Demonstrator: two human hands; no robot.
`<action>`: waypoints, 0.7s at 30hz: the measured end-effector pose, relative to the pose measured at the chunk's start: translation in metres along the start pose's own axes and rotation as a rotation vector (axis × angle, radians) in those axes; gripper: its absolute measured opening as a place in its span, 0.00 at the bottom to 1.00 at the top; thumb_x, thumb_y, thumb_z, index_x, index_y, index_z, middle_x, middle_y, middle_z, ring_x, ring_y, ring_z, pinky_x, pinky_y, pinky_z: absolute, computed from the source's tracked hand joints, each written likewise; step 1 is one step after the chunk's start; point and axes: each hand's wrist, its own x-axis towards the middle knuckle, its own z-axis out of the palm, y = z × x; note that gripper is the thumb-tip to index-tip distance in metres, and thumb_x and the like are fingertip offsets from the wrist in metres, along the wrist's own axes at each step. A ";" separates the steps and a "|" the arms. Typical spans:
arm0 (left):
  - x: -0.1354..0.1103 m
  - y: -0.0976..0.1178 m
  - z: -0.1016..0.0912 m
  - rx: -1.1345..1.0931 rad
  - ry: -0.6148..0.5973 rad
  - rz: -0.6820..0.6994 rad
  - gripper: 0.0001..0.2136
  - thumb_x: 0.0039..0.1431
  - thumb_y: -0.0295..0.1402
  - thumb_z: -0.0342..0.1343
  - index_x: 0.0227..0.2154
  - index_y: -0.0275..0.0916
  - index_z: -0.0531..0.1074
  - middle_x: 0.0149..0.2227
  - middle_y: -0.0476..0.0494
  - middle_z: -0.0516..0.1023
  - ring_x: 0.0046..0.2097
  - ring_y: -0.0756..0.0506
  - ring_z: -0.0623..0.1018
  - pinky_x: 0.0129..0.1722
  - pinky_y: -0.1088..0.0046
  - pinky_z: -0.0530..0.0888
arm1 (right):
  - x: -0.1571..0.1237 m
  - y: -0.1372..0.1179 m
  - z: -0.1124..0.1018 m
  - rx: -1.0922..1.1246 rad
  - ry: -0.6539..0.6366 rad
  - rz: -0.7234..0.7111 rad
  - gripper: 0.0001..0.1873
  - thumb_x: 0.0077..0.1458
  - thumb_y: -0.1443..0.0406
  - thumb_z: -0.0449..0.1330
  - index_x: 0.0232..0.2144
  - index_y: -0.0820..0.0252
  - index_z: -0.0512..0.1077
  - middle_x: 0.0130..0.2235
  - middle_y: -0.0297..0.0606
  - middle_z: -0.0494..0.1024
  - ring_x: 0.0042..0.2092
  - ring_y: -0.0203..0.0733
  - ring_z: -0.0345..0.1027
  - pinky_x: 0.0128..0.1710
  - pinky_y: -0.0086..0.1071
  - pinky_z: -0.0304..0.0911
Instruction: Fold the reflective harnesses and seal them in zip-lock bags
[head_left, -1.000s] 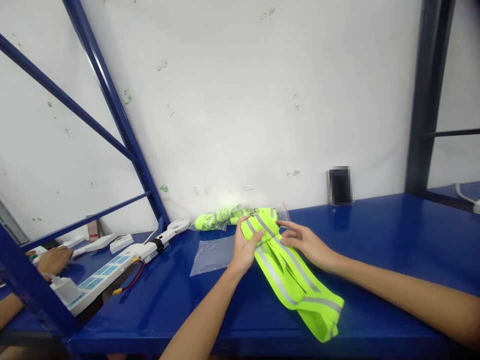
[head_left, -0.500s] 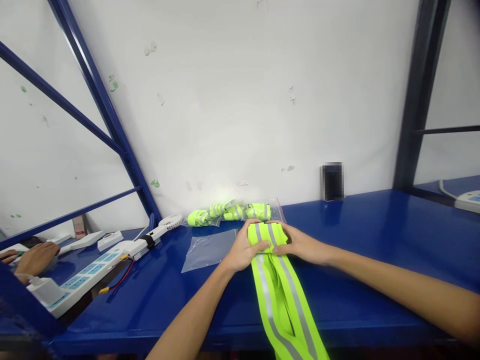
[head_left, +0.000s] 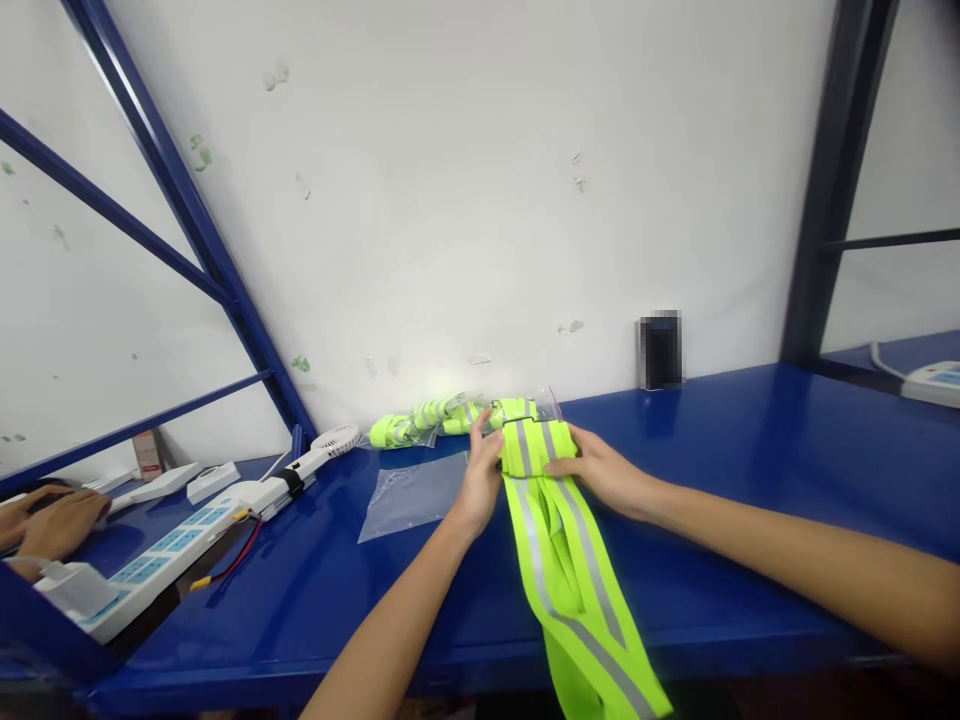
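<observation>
A fluorescent yellow-green reflective safety vest [head_left: 570, 580] with grey stripes lies folded lengthwise on the blue table, its lower end running off the table's front edge. My left hand [head_left: 480, 475] grips the vest's folded upper end from the left side. My right hand [head_left: 589, 470] holds the same end from the right, with its fingers over the fold. Just left of the vest lies a flat transparent plastic bag [head_left: 412, 497]. Behind my left hand sit several rolled yellow-green vests [head_left: 442, 418] in plastic bags.
The blue metal table [head_left: 712, 420] runs along a white wall, with blue shelf struts [head_left: 187, 220] at left. A white power strip [head_left: 161, 555] and small fan [head_left: 335, 438] stand left. A co-worker's hands [head_left: 56, 522] rest beyond. A pixelated dark object [head_left: 661, 350] stands by the wall.
The vest has gone from a diagonal bunch to a straight lengthwise fold pointing toward me. Its upper end is now gathered between my hands, and my left hand has shifted to its left edge.
</observation>
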 end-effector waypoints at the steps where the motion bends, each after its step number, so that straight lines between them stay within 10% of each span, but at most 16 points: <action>1: 0.002 0.001 -0.001 -0.069 0.034 -0.025 0.29 0.54 0.46 0.57 0.57 0.49 0.55 0.47 0.44 0.73 0.45 0.43 0.76 0.45 0.65 0.70 | 0.002 -0.001 -0.002 0.025 0.029 -0.015 0.26 0.43 0.71 0.65 0.47 0.57 0.69 0.47 0.39 0.78 0.49 0.51 0.73 0.50 0.44 0.67; 9: 0.005 -0.005 -0.004 0.227 -0.069 0.025 0.14 0.45 0.41 0.66 0.27 0.35 0.74 0.55 0.37 0.70 0.53 0.37 0.73 0.51 0.66 0.68 | 0.007 -0.005 -0.014 0.089 0.114 -0.106 0.24 0.44 0.69 0.65 0.46 0.56 0.69 0.48 0.40 0.78 0.49 0.52 0.72 0.50 0.44 0.67; 21: 0.000 -0.008 0.000 0.203 -0.042 0.009 0.21 0.43 0.38 0.69 0.40 0.37 0.71 0.28 0.47 0.78 0.29 0.46 0.78 0.32 0.70 0.73 | 0.002 -0.012 -0.014 0.160 -0.004 -0.024 0.24 0.45 0.70 0.67 0.46 0.59 0.70 0.48 0.43 0.78 0.49 0.52 0.73 0.51 0.44 0.66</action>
